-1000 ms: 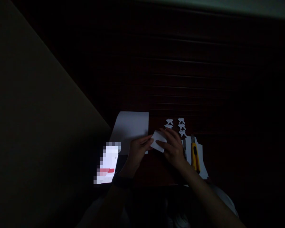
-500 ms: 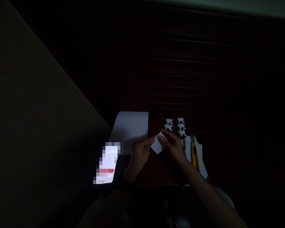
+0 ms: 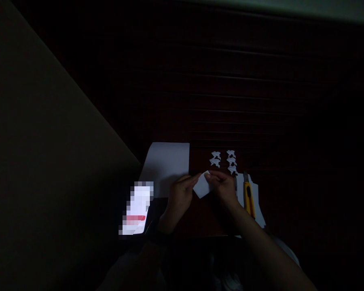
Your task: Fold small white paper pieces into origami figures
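The scene is very dark. A small white piece of paper [image 3: 202, 186] lies between my two hands on a dark wooden table [image 3: 206, 218]. My left hand [image 3: 180, 196] pinches its left edge with curled fingers. Curled over the paper's upper right corner, my right hand [image 3: 223, 188] presses the fold with its fingertips. Just beyond the hands, several small folded white paper figures [image 3: 223, 161] stand in two short rows.
A white sheet of paper [image 3: 166, 163] lies to the left of my hands. A yellow utility knife [image 3: 248, 197] rests on another white sheet [image 3: 257, 206] at the right, beside a dark pen. A lit, blurred screen [image 3: 137, 208] glows at the lower left.
The small paper went from a wider flat piece to a smaller folded shape. My right hand's fingers have curled in over its top corner; my left hand shifted slightly.
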Tool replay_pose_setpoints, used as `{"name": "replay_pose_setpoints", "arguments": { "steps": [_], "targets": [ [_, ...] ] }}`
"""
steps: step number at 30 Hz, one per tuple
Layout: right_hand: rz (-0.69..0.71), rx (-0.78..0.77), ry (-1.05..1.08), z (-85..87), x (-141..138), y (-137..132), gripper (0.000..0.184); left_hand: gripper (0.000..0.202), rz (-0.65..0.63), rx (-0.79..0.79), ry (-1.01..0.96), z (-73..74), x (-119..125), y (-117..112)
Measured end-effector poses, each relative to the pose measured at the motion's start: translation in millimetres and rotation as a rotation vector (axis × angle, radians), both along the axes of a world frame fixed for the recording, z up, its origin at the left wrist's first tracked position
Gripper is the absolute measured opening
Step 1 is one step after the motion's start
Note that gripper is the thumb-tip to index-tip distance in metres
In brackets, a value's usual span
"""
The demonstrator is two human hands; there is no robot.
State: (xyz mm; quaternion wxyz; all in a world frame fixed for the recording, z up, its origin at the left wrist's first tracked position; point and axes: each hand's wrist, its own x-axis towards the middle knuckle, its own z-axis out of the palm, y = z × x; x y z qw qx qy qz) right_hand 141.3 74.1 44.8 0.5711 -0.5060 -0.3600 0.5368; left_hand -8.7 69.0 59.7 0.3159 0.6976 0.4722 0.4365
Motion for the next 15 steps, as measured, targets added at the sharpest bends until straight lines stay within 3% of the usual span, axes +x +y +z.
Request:
{"name": "replay_pose_setpoints", "arguments": {
  "steps": [15],
  "targets": [
    [0.002,-0.005,0.117,-7.5,1.7,3.0,0.023,0.024,0.042,0.032,-0.036,-2.1,6.4,-3.6]
  ]
}}
